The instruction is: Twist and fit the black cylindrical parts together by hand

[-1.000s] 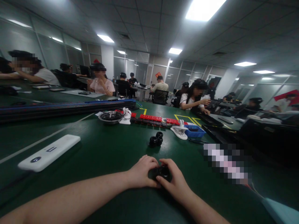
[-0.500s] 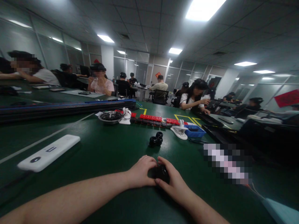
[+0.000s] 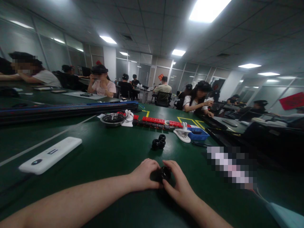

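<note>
Both sets of fingers pinch one small black round part (image 3: 164, 173) from either side, near the tabletop's (image 3: 111, 152) near edge, roughly mid-width. Left hand (image 3: 143, 174): fingers curled together over the part's left side, thumb tucked under, knuckles up. Right hand (image 3: 179, 183): index and thumb closed on the right rim, other fingers folded behind, can't tell if they touch it.

Change: half a second back the part sat lower and mostly covered by the right fingers; now it's tipped up with its ring-shaped face more exposed, and the right fingers have slid round its rim. A second ago it lay flatter between the hands. Judgement: reads as a twisting or turning of the part in the grip, work on it is mid-way, not released. Hands barely shifted place otherwise.

Pose: both wrists low, seemingly resting on the green surface; left forearm runs in from the lower-left corner, right forearm from the bottom edge right of centre, the two meeting in a V at the part.

Around: a cluster of similar black parts (image 3: 158, 142) further toward the tabletop's middle, well apart from the hands. White flat device (image 3: 50, 155) off toward the left edge. Blue tray (image 3: 198, 134) with a white clip (image 3: 182, 133) just beside it, red strip (image 3: 163, 122) and metal bowl (image 3: 112, 119) toward the far side. Other people sit at further tables.
</note>
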Demonstrator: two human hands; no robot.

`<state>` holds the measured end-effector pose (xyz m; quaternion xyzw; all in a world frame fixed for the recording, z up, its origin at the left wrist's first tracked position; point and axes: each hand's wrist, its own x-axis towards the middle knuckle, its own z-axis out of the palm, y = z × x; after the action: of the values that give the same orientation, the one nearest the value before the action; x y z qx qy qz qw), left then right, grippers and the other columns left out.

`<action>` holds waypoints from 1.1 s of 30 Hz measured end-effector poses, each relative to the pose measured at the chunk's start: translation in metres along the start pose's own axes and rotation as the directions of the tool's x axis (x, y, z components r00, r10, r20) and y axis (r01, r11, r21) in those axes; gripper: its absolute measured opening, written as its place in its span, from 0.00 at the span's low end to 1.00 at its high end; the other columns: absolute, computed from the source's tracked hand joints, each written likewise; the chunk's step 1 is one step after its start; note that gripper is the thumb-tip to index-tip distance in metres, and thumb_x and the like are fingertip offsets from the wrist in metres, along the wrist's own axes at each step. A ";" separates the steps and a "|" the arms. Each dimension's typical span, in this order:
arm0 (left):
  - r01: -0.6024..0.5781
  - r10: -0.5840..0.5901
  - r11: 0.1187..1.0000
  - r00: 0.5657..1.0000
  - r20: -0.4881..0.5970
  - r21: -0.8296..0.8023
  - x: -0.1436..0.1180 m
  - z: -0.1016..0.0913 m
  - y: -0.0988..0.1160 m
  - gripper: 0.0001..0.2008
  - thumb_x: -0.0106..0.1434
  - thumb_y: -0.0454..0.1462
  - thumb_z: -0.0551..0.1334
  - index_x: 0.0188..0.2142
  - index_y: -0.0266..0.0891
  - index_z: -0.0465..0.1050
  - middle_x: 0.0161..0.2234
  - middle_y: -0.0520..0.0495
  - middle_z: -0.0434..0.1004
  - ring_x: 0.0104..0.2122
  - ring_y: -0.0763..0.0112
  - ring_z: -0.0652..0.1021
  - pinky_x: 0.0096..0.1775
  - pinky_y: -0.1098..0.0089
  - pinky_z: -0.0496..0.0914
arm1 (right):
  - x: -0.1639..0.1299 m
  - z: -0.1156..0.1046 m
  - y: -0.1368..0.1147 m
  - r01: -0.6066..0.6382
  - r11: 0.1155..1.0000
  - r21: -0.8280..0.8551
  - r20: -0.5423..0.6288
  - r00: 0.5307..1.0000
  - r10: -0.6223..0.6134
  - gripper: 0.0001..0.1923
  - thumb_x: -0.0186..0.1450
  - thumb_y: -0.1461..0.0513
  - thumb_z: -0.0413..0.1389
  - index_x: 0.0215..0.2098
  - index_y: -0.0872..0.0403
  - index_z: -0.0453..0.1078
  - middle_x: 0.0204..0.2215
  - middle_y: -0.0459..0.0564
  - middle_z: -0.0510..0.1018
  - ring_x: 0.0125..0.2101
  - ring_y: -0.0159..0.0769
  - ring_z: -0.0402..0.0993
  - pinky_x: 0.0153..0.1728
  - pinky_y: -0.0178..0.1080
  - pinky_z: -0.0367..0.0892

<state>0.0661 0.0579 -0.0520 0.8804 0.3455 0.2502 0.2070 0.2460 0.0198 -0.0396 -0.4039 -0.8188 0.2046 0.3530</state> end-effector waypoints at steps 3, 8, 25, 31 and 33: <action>-0.014 0.014 1.000 1.000 0.002 0.012 0.000 0.001 -0.001 0.19 0.47 0.43 0.68 0.37 0.39 0.69 0.39 0.49 0.69 0.40 0.62 0.68 0.44 0.64 0.62 | -0.002 0.001 0.005 0.044 0.999 0.025 0.012 0.999 -0.044 0.32 0.53 0.71 0.50 0.54 0.52 0.50 0.50 0.55 0.62 0.49 0.42 0.61 0.51 0.48 0.57; -0.021 0.021 0.999 1.000 0.017 0.038 0.000 0.002 -0.003 0.18 0.48 0.45 0.66 0.37 0.40 0.69 0.39 0.48 0.69 0.40 0.60 0.68 0.44 0.63 0.62 | 0.000 0.003 0.005 -0.039 0.999 -0.032 -0.015 0.999 0.039 0.28 0.54 0.66 0.54 0.53 0.53 0.54 0.48 0.55 0.65 0.47 0.44 0.64 0.49 0.48 0.60; -0.039 0.039 0.999 0.999 0.010 0.022 -0.001 0.000 -0.003 0.19 0.50 0.46 0.65 0.38 0.39 0.69 0.40 0.47 0.68 0.41 0.61 0.68 0.44 0.64 0.62 | -0.001 0.001 0.007 -0.062 0.998 -0.019 0.016 0.998 0.062 0.32 0.56 0.61 0.57 0.56 0.53 0.50 0.50 0.57 0.64 0.50 0.44 0.62 0.50 0.49 0.59; -0.021 0.021 0.999 1.000 0.013 0.035 0.000 0.001 0.000 0.16 0.49 0.43 0.66 0.36 0.39 0.69 0.38 0.49 0.69 0.40 0.62 0.68 0.43 0.66 0.63 | -0.001 0.004 0.011 -0.069 0.998 -0.003 -0.045 0.997 0.068 0.25 0.55 0.66 0.55 0.51 0.53 0.56 0.41 0.53 0.69 0.43 0.41 0.67 0.46 0.46 0.64; -0.015 0.015 0.999 1.000 0.010 0.034 0.000 0.001 0.000 0.17 0.48 0.42 0.67 0.36 0.39 0.69 0.38 0.49 0.69 0.39 0.62 0.68 0.43 0.66 0.63 | -0.002 0.004 0.011 -0.051 0.999 0.014 -0.039 0.998 0.051 0.27 0.55 0.67 0.53 0.53 0.53 0.53 0.45 0.54 0.68 0.46 0.41 0.66 0.48 0.47 0.61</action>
<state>0.0663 0.0579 -0.0527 0.8876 0.3421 0.2416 0.1915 0.2498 0.0246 -0.0504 -0.4263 -0.7998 0.2109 0.3662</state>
